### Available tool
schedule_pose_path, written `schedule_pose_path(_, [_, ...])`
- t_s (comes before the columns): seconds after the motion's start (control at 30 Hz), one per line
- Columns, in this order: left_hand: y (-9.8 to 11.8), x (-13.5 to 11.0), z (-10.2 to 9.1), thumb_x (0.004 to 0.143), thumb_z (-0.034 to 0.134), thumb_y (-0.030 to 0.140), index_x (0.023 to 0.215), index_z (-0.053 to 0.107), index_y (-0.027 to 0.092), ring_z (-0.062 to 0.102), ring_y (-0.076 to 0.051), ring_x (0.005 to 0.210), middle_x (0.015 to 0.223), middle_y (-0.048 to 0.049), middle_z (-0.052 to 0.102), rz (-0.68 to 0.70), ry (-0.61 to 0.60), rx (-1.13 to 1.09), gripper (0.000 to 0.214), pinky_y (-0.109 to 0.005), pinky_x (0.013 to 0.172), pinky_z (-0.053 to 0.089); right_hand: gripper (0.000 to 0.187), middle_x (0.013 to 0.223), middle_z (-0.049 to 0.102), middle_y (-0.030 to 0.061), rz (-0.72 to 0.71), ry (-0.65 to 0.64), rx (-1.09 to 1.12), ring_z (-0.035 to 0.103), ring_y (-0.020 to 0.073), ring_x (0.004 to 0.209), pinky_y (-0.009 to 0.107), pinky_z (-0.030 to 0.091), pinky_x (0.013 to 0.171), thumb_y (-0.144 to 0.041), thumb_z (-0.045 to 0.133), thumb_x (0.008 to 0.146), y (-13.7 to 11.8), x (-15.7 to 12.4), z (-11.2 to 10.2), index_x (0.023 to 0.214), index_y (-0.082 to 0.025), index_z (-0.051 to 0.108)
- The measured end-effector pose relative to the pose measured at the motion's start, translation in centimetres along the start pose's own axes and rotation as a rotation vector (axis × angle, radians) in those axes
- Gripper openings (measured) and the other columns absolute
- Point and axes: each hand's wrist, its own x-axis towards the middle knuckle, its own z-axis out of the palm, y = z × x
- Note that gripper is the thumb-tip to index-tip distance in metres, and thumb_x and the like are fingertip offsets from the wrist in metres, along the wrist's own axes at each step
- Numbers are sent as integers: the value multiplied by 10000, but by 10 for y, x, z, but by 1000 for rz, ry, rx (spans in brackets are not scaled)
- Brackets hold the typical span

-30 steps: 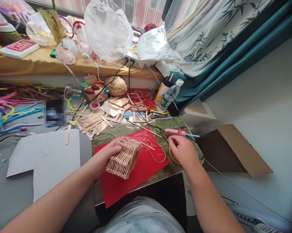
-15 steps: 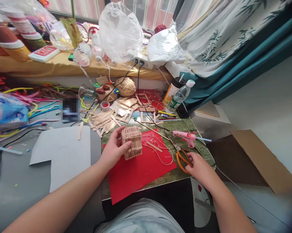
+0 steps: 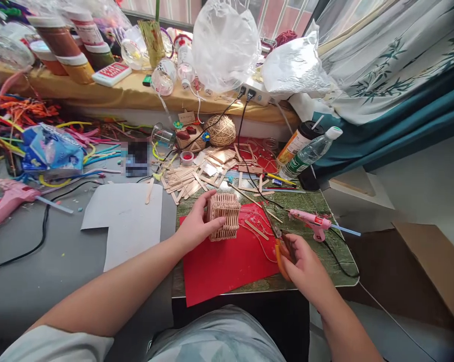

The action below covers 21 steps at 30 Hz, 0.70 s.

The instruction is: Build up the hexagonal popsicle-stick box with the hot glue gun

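Near the middle of the frame, the left hand (image 3: 198,227) pinches the box (image 3: 231,217) by its left side, thumb across the near face and fingers bent behind. The box sits over the upper part of the red paper (image 3: 227,274); whether it touches the paper I cannot tell.

Right of centre, the right hand (image 3: 301,259) is curled round the handles of the scissors (image 3: 281,257). Their long axis slants from lower right to upper left, so the tips point up the frame, passing right of the box, well apart from it. A loose stick (image 3: 256,230) lies between the two. Whether the blades are parted is unclear.
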Motion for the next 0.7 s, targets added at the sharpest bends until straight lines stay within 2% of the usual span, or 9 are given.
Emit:
schedule_pose_path(0.1, [0,-2,-1,793,855,516,1649,285,326,580,-371,1425,1630,-164,465,28,10,114,1046,-561,1150,522,471,1121,728,99,-10,-79,-26,726,250,1025,400,615,922,-473,765,909,-15,1,11,1239,-239,524])
schedule_pose_path(0.23, [4,-6,0,667,949,534,1655,298,328,416,-427,1540,1664,-170,387,91,16,279,1200,-647,1262,364,482,1173,724,114,-72,-145,-110,729,259,1037,391,613,918,-459,772,902,-26,2,14,1259,-249,524])
schedule_pose_path(0.37, [6,-7,2,642,957,553,1668,238,308,348,-394,1579,1693,-149,309,138,5,369,1276,-584,1315,308,482,1132,712,96,-84,-188,-215,721,246,1002,372,609,890,-479,748,918,-32,0,12,1268,-255,502])
schedule_pose_path(0.53, [5,-8,3,649,955,548,1662,262,315,344,-383,1580,1668,-139,336,162,28,366,1250,-567,1324,293,537,1092,704,79,-104,-194,-352,711,236,926,364,599,840,-513,748,910,-47,-3,14,1294,-253,477])
schedule_pose_path(0.7, [2,-8,5,645,962,540,1663,264,305,330,-382,1589,1681,-139,318,139,64,355,1256,-568,1332,270,566,1213,700,118,-167,-133,-421,721,278,1051,398,590,905,-489,773,886,-64,0,24,1303,-246,478])
